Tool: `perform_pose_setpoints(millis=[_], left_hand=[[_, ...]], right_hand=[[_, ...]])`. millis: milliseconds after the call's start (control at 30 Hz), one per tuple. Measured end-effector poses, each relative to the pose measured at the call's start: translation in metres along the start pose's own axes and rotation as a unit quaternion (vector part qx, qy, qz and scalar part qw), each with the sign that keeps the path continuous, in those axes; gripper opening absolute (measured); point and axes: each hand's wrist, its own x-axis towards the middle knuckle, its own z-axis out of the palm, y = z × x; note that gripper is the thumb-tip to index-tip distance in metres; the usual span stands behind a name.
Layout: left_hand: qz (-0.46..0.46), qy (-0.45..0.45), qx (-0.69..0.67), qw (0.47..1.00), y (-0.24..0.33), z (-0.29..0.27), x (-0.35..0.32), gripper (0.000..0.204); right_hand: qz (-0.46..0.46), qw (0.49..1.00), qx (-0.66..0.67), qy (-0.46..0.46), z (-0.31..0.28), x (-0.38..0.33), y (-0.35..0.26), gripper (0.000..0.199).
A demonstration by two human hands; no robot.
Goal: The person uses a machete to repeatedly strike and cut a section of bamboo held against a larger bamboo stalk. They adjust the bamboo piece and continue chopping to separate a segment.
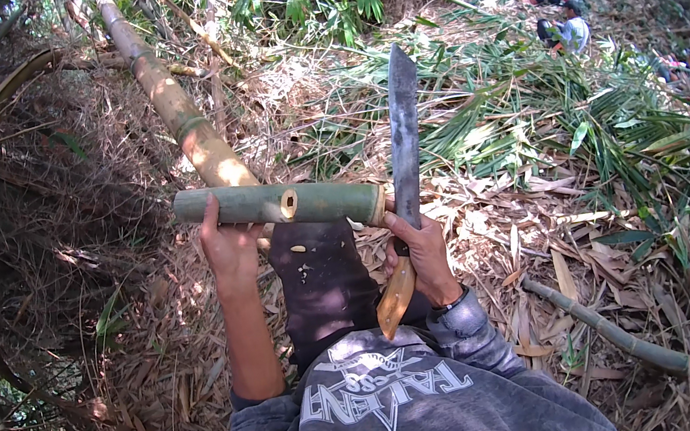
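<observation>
A short green bamboo section (248, 204) lies across in front of me, with a small hole cut through its upper side. My left hand (230, 250) grips it near its left end, thumb on top and fingers beneath. A machete (405, 129) points upward, its broad dark blade away from me and its wooden handle toward my body. Around the handle, close to the blade, my right hand (424, 255) is closed. The right thumb reaches the bamboo's right end. Pale chips lie on my dark trousers (324, 282) below the bamboo.
A long thick bamboo pole (163, 91) slants from the upper left toward the held section. A thinner cut bamboo piece (606, 327) rests on dry leaves at the right. Cut green fronds (492, 120) cover ground ahead. A few people, one in a light shirt (576, 35), are at the far right.
</observation>
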Motion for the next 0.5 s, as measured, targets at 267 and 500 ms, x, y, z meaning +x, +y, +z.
perform_pose_setpoints(millis=[267,500], left_hand=[[0.009,0.032,0.067,0.997,-0.004,0.005,-0.004,0.066],[0.019,0.072,0.044,0.996,-0.009,0.007,-0.005,0.073]], right_hand=[[-0.004,1.0,-0.007,-0.003,-0.005,0.004,-0.001,0.047],[-0.009,1.0,0.002,-0.019,0.001,0.002,-0.007,0.044]])
